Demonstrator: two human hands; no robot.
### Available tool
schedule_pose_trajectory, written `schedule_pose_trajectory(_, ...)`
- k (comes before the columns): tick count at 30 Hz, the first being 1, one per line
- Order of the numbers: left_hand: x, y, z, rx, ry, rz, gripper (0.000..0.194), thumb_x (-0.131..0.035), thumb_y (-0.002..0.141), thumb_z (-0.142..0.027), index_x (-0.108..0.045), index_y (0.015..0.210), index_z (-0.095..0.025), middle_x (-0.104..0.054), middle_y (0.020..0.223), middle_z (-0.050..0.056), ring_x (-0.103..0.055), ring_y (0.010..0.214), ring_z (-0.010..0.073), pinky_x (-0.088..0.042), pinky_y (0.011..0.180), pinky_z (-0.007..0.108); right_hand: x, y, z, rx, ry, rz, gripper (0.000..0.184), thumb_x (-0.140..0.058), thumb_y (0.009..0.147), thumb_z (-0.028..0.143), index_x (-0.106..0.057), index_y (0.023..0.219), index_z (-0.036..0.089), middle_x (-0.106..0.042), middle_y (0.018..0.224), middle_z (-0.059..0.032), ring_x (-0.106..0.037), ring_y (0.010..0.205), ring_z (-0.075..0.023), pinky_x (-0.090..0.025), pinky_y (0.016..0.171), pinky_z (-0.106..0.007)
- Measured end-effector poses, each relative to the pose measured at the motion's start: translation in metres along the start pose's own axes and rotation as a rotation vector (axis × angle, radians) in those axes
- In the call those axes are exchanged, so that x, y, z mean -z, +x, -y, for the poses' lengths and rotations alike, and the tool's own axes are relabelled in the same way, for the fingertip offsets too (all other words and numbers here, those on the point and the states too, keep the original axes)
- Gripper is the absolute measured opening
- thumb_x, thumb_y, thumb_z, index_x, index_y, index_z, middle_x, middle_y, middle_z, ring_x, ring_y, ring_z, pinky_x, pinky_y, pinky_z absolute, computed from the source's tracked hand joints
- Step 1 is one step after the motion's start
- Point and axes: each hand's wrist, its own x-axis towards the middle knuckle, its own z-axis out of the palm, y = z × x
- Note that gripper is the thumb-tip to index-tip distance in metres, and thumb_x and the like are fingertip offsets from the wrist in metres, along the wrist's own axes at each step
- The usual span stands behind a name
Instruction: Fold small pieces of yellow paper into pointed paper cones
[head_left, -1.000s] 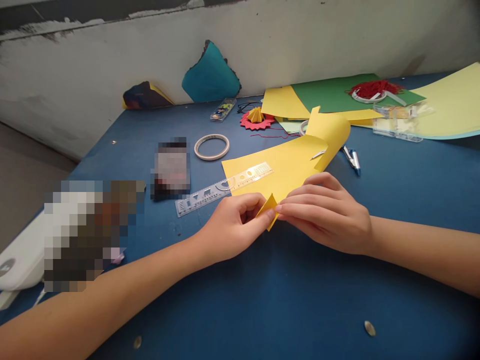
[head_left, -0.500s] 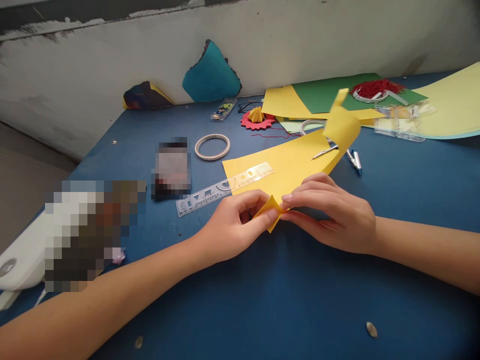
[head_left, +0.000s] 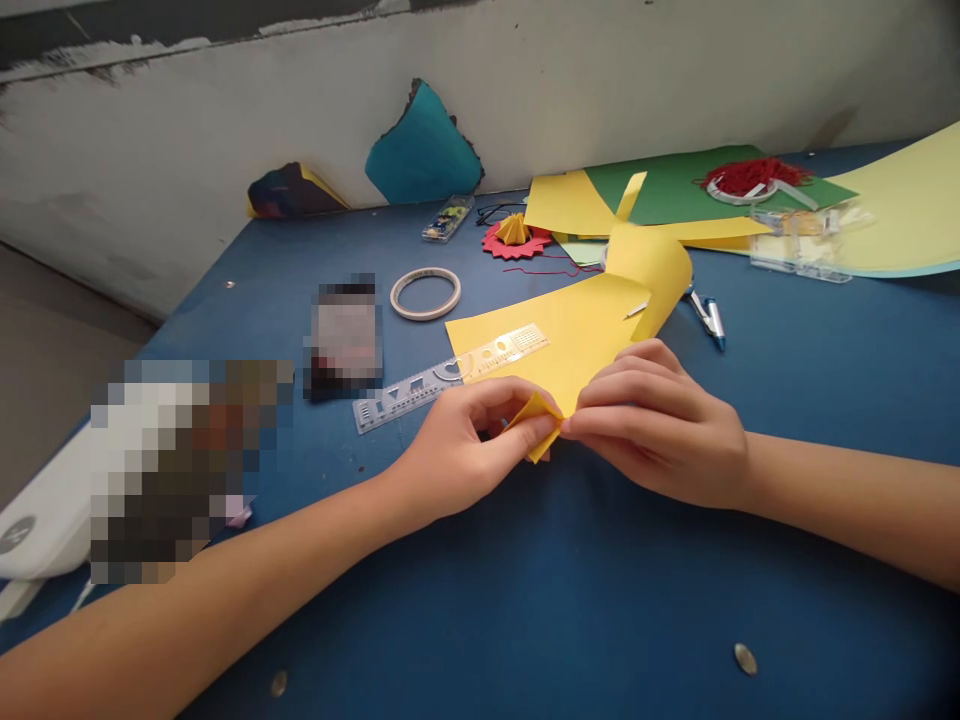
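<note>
Between my two hands is a small folded piece of yellow paper (head_left: 534, 408). The thumb and fingers of my left hand (head_left: 480, 440) are closed on its left part. My right hand (head_left: 667, 425) pinches its right edge with thumb and forefinger, the other fingers curled behind. Just beyond lies a larger yellow sheet (head_left: 540, 300), its right end curled up with a narrow strip standing from it. A clear plastic ruler (head_left: 420, 393) rests partly on that sheet. A compass (head_left: 711, 318) shows beside the curl, partly hidden by it.
A roll of tape (head_left: 425, 294) sits left of the sheet, near a blurred-out dark object (head_left: 345, 335). Farther back are a red and yellow paper flower (head_left: 514, 236), green paper (head_left: 660, 185), red thread (head_left: 757, 178) and a clear plastic case (head_left: 802, 260). A white device (head_left: 45, 500) stands at left.
My right thumb and fingers have drawn together on the paper's right edge. The curled end of the large yellow sheet has swung left and covers more of the compass.
</note>
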Motion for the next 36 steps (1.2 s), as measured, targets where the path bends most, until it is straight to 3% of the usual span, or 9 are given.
schedule_pose_trajectory(12,-0.0002,0.0005,0.0005,0.009,-0.020,-0.044,0.010,-0.060,0.080,-0.025,-0.061,0.085,-0.017,-0.060,0.070,0.001,-0.057,0.065,0.0127,-0.048,0.063,0.026,-0.0028,0.0016,-0.0005,-0.131,0.102,-0.039,0.018,-0.064,0.081,0.014,-0.055,0.094,0.020,-0.063,0.078,-0.0020,-0.059,0.071,-0.0131,-0.045,0.068,-0.031)
schedule_pose_trajectory(27,-0.0004,0.0006,0.0014,0.007,0.014,-0.075,0.011,-0.062,0.079,-0.026,-0.063,0.086,-0.018,-0.061,0.073,0.001,-0.059,0.068,0.0129,-0.047,0.061,0.024,-0.0029,0.0056,-0.0056,-0.211,0.305,0.023,0.008,-0.060,0.083,0.013,-0.060,0.088,0.020,-0.065,0.078,-0.0018,-0.061,0.071,-0.0117,-0.049,0.066,-0.027)
schedule_pose_trajectory(36,-0.0001,0.0004,-0.0050,0.019,0.027,-0.066,0.015,-0.059,0.084,-0.030,-0.064,0.082,-0.015,-0.065,0.071,0.001,-0.060,0.066,0.0103,-0.044,0.057,0.018,-0.0027,0.0040,-0.0013,-0.149,0.193,0.014,0.011,-0.061,0.081,0.009,-0.060,0.088,0.018,-0.065,0.078,-0.0036,-0.058,0.071,-0.0120,-0.046,0.068,-0.029)
